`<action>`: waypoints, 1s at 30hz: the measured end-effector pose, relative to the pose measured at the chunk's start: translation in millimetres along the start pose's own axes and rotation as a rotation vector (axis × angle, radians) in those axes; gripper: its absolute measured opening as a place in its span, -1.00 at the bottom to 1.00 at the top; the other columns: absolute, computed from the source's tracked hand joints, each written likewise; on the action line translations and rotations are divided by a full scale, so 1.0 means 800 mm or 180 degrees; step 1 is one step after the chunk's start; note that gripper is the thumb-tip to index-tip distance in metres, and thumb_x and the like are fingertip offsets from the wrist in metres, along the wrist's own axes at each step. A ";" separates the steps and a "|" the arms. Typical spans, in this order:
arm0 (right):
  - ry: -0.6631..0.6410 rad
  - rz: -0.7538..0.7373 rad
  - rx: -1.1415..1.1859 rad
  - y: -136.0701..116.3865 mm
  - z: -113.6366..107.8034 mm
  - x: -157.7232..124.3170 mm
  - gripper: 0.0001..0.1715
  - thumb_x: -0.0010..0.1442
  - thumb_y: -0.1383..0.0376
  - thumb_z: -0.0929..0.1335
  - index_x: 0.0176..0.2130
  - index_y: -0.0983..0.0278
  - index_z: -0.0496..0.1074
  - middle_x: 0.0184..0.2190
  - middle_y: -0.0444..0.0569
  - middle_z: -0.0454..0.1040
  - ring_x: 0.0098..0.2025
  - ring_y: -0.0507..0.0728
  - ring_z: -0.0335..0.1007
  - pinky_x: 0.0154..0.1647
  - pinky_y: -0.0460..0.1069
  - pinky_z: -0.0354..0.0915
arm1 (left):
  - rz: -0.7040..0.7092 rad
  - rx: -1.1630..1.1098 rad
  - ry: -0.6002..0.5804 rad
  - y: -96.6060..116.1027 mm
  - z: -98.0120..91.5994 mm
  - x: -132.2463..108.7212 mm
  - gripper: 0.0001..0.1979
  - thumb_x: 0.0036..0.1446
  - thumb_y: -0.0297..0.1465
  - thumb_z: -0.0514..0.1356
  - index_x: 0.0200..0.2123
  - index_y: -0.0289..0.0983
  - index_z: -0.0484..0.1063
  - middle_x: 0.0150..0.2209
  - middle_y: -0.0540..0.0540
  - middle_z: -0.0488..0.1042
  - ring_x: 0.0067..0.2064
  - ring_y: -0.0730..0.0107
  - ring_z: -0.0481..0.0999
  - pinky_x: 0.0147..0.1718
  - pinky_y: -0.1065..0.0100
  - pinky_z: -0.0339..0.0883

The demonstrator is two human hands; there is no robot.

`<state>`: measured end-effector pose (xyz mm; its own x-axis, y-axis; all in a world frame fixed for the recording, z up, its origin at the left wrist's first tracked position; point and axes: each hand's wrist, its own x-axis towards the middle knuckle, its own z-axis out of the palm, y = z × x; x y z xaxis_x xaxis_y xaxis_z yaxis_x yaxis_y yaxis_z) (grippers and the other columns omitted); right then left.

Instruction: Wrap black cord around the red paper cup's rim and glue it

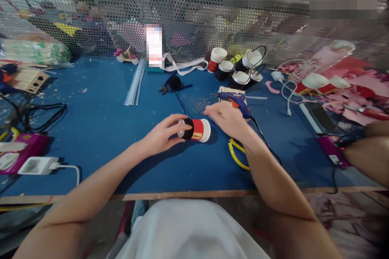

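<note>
A paper cup [199, 130], red with a white rim and a black band round its lower part, lies on its side just above the table. My left hand [168, 133] grips its base end, with thumb below and fingers above. From a ball of black cord [174, 82] a thin strand runs down to the cup. My right hand [226, 118] hovers right of the cup, its fingers bent and drawn together; whatever is in them, if anything, is hidden. Just beyond it a blue hot glue gun [240, 102] rests on a pale ridged block. Yellow-handled scissors [237, 153] lie beneath my right wrist.
Several cups with black handles [240, 77] stand at the back. Clear strips [135, 83] and a phone [154, 46] are back left. Purple power strips [26, 151] and cables lie at both sides. Pink scraps [358, 101] and another person's arm [369, 156] are at right.
</note>
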<state>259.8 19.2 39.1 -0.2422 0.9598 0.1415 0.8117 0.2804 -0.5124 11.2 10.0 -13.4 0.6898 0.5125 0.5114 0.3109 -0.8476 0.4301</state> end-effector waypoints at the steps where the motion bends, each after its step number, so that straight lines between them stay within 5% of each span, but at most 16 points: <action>1: -0.0415 0.0004 0.0283 -0.009 0.006 0.002 -0.40 0.30 -0.05 0.14 -0.38 0.24 0.54 -0.32 0.00 0.56 -0.21 0.15 0.47 -0.14 0.03 0.33 | 0.0016 0.0004 -0.0027 0.001 0.000 0.000 -0.67 0.18 -0.42 0.18 0.02 -0.21 0.30 0.10 -0.26 0.26 0.06 0.21 0.41 -0.02 0.12 0.47; 4: -0.1252 0.0260 0.0938 -0.025 0.018 0.012 -0.28 0.27 -0.16 0.07 -0.35 0.22 0.56 -0.29 -0.02 0.59 -0.23 0.14 0.48 -0.20 0.01 0.34 | 0.0116 0.0014 -0.0106 0.005 0.001 0.000 -0.67 0.18 -0.43 0.17 0.03 -0.19 0.30 0.10 -0.25 0.21 0.09 0.21 0.38 -0.02 0.13 0.47; 8: -0.1484 0.0307 0.1698 -0.030 0.026 0.021 -0.42 0.21 -0.12 0.21 -0.29 0.23 0.57 -0.27 -0.04 0.59 -0.25 0.11 0.47 -0.24 -0.02 0.34 | 0.0190 -0.0030 -0.0198 0.010 0.002 -0.001 -0.65 0.18 -0.46 0.16 0.04 -0.17 0.31 0.06 -0.22 0.18 0.14 0.18 0.31 0.03 0.09 0.44; 15: -0.0722 0.0343 0.2102 -0.026 0.035 0.013 -0.74 0.11 0.14 0.37 -0.39 0.29 0.51 -0.42 -0.05 0.53 -0.36 0.05 0.40 -0.33 -0.04 0.28 | -0.0029 -0.0273 -0.0331 0.010 -0.001 -0.002 -0.62 0.17 -0.42 0.18 0.07 -0.12 0.31 0.03 -0.20 0.19 0.09 0.17 0.33 0.05 0.06 0.40; 20: -0.0266 0.0138 0.2492 -0.024 0.024 0.009 -0.80 0.05 0.18 0.42 -0.36 0.26 0.43 -0.39 -0.08 0.52 -0.34 0.04 0.39 -0.28 -0.02 0.29 | -0.0820 -0.1440 0.0074 0.011 0.003 0.000 -0.29 0.05 -0.34 0.30 0.23 -0.06 0.08 -0.02 -0.16 0.26 -0.04 0.27 0.42 -0.07 0.16 0.48; 26: 0.0452 -0.0016 0.2473 -0.020 0.016 0.005 -0.80 0.06 0.20 0.43 -0.39 0.24 0.36 -0.45 -0.12 0.47 -0.40 0.02 0.38 -0.34 -0.03 0.29 | -0.1454 -0.2060 0.0029 0.015 0.005 0.004 -0.50 0.02 -0.31 0.31 0.04 -0.25 0.31 -0.05 -0.18 0.32 -0.18 0.39 0.47 -0.13 0.24 0.47; 30: 0.0512 -0.0010 0.2284 -0.016 0.021 0.007 -0.80 0.06 0.19 0.42 -0.39 0.23 0.35 -0.45 -0.10 0.48 -0.41 0.03 0.38 -0.38 -0.03 0.28 | -0.1591 -0.2214 -0.0034 0.017 0.008 0.003 -0.47 0.00 -0.33 0.32 0.04 -0.30 0.30 -0.07 -0.20 0.42 -0.17 0.37 0.48 -0.12 0.24 0.45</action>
<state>239.1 20.5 32.1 -0.1181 0.9640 0.2381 0.2501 0.2610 -0.9324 21.4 -1.2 -10.6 0.5858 0.7992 0.1347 0.1107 -0.2435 0.9636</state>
